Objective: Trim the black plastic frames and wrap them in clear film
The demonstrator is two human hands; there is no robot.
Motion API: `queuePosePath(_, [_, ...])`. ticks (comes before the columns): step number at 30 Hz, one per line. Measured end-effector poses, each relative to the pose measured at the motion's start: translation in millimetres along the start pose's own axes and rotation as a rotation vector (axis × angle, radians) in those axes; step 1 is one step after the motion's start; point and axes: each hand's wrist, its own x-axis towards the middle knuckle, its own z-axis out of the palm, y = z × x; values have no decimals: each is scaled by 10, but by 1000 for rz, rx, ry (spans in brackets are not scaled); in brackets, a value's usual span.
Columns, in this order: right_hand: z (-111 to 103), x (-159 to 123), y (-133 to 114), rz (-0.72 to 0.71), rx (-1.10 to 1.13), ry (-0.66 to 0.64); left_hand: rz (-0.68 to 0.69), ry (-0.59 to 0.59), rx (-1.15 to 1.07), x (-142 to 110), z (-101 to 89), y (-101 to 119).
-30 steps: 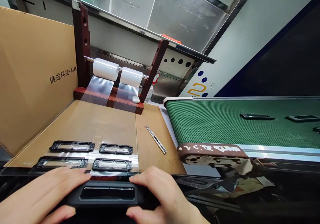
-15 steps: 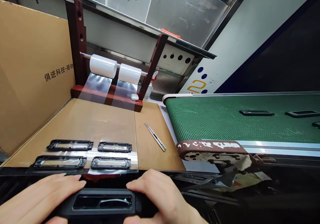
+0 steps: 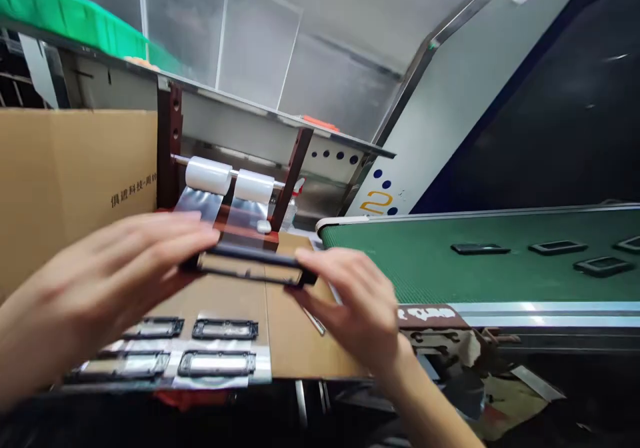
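Both my hands hold one black rectangular frame part (image 3: 250, 267) up in the air above the cardboard work surface (image 3: 295, 341). My left hand (image 3: 115, 275) grips its left end with fingers closed over the top. Its right end is pinched by my right hand (image 3: 355, 301). Both hands are blurred by motion. Below them several black frame parts (image 3: 225, 329) lie on strips of clear film (image 3: 220, 361) near the front edge. Two white film rolls (image 3: 207, 174) hang on a rod in a dark red stand behind.
A green conveyor belt (image 3: 415, 261) runs to the right with several black frames (image 3: 480, 249) on it. A large cardboard box wall (image 3: 65, 168) stands at the left. A thin metal tool (image 3: 314, 321) lies on the cardboard by my right hand.
Both hands have lifted the black frame part from the near edge up and forward over the work surface. The view has tilted upward.
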Motion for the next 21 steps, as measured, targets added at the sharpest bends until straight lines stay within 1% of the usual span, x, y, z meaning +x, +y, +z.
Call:
queuePosePath(1, [-82,196,99,-44,-97,74,181,90,144,314,-82,48])
queuePosePath(2, [-169,385,188,-93,-188,148,300,169,285,595,-163,109])
queuePosePath(4, [-345,711,316,-178,-328,275,362,272,473,1023,-301,240])
queuePosePath(5, [-424,837,353,-209,-374,317,379,319,526,1166,-353,294])
queuePosePath(7, [-552,1010,380,-248,-433,359,448,414,562,1335,-424,357])
queuePosePath(10, [-654,1106,349,-279,-475,373,560,509,550,1415,-468,384])
queuePosePath(12, [-670,1101,322,-285,-473,374,574,516,535,1422,-473,410])
queuePosePath(14, [-651,1070,306,-274,-462,367,598,494,513,1416,-456,452])
queuePosePath(17, [-590,1016,290,-254,-446,321,634,411,503,1379,-376,505])
queuePosePath(19, [-556,994,274,-242,-430,288,605,375,525,1337,-301,511])
queuePosePath(21, [-535,968,265,-227,-404,270,558,368,551,1294,-236,489])
